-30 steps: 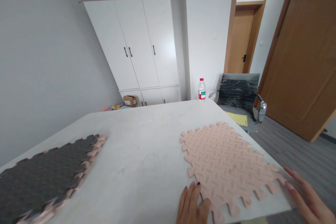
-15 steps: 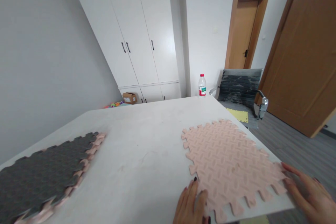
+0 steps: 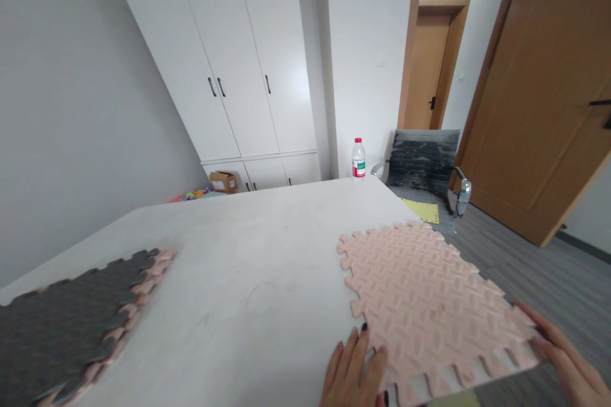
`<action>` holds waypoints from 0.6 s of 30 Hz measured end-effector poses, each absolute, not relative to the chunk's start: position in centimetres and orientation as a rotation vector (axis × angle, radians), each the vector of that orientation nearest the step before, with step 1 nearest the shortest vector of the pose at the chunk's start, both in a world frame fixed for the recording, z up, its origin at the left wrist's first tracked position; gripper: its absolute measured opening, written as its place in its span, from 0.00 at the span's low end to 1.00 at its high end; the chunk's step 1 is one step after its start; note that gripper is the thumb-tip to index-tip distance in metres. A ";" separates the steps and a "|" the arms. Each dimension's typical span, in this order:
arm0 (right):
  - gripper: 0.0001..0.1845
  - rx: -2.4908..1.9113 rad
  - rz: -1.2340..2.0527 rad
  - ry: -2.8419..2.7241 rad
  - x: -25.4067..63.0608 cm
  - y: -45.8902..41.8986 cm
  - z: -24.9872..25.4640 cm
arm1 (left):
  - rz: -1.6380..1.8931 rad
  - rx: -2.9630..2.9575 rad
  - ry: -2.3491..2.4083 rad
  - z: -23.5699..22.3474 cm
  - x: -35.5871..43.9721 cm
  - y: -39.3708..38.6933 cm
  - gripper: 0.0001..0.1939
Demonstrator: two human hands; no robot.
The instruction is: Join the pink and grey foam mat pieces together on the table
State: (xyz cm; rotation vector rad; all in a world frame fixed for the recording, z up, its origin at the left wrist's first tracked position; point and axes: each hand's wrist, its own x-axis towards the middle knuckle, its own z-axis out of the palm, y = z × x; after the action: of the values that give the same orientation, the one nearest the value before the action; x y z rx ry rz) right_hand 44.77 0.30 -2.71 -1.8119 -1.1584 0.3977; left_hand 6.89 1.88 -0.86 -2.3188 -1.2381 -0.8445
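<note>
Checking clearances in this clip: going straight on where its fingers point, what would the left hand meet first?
Most likely the toothed left edge of the pink interlocking foam tile, just ahead of the left hand; whether they touch is unclear.

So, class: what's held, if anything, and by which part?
The pink mat, seemingly: right hand gripping its near right corner, left hand touching its left edge.

No readable text, bottle label, carton label both illegible
</note>
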 end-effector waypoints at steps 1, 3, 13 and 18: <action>0.30 -1.805 0.416 -1.144 44.4 0.4 -2.5 | -0.842 -2.315 -1.245 -0.9 6.9 1.8 0.22; 0.32 -1.800 0.411 -1.119 43.7 0.7 -2.1 | -0.838 -2.308 -1.258 -0.8 6.8 1.7 0.23; 0.30 -1.816 0.444 -1.130 44.3 1.7 -1.8 | -0.850 -2.302 -1.194 -0.1 6.3 2.0 0.22; 0.29 -1.823 0.465 -1.079 44.3 1.9 -2.5 | -0.749 -2.325 -1.019 2.7 4.8 2.5 0.23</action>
State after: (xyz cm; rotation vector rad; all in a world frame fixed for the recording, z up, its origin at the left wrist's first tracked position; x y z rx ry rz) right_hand 44.32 1.87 -2.52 -1.8232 -1.0787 0.4648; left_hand 4.80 2.54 2.72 -2.3247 -1.0195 -0.7486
